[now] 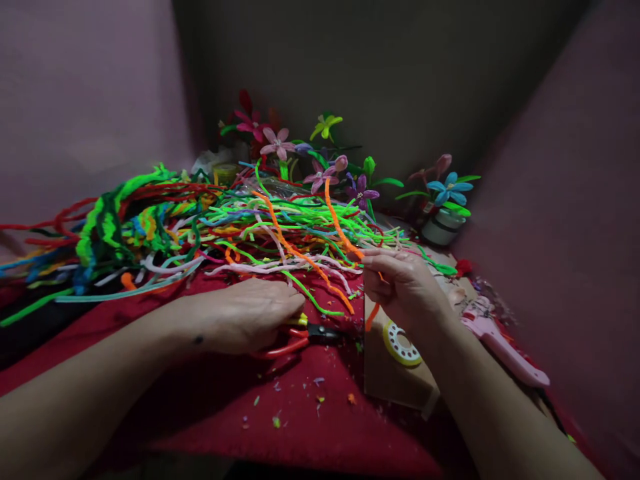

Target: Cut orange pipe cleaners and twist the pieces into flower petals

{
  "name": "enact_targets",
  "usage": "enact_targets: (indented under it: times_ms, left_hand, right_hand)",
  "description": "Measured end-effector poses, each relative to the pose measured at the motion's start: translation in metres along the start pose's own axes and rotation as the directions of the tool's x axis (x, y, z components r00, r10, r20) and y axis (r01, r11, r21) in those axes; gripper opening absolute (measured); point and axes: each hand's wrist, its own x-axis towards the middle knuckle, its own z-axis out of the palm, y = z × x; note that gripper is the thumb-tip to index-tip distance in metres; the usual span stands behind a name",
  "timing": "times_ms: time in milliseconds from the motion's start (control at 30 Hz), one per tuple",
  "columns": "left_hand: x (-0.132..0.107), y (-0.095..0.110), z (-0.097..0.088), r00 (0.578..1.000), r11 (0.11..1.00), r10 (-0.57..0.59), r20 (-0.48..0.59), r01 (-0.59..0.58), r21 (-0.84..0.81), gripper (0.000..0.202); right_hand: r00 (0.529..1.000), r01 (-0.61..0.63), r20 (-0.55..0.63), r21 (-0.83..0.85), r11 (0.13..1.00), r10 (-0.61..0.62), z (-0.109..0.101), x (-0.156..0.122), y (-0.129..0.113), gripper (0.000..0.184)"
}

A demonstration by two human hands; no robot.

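My right hand (400, 287) pinches an orange pipe cleaner (337, 223) between thumb and fingertips. One end rises up and left from the grip, and a short orange length hangs below the hand. My left hand (255, 313) is closed over the handles of a pair of scissors (285, 348) with red handles and dark blades pointing right; its fingers are mostly hidden under the hand. Another orange pipe cleaner (300, 253) lies between the hands, near a bright green one (313, 295) and pale pink ones (250, 268).
A heap of coloured pipe cleaners (290, 220) spreads across the red cloth (200, 400). Pipe-cleaner flowers (277, 143) stand behind it. At right are a cardboard box (395, 390), a yellow-and-white ring (403, 345), a pink tool (510, 350) and a jar (443, 227). Small scraps dot the cloth.
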Motion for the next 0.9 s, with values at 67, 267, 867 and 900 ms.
enact_targets:
  times_ms: [67,267,867,900]
  left_hand:
    - [0.000,-0.003,-0.004,0.999,0.999,-0.010,-0.045,0.012,0.052,0.009]
    - [0.003,-0.007,-0.010,0.931,0.965,-0.141,-0.336,0.205,0.163,0.008]
    - [0.012,-0.003,-0.003,0.904,0.832,-0.256,-0.343,0.387,0.399,0.018]
    - [0.012,-0.003,-0.003,0.904,0.832,-0.251,-0.345,0.384,0.401,0.019]
  right_hand:
    - [0.999,0.051,-0.015,-0.004,0.999,-0.051,-0.005,0.002,-0.004,0.008]
    - [0.998,0.060,-0.012,-0.001,0.998,-0.060,-0.012,0.006,-0.005,0.007]
    - [0.999,-0.038,0.016,-0.006,0.999,0.038,-0.001,0.000,0.000,0.006]
    - [0.999,-0.039,0.020,-0.004,0.999,0.039,-0.001,0.000,0.000,0.006]
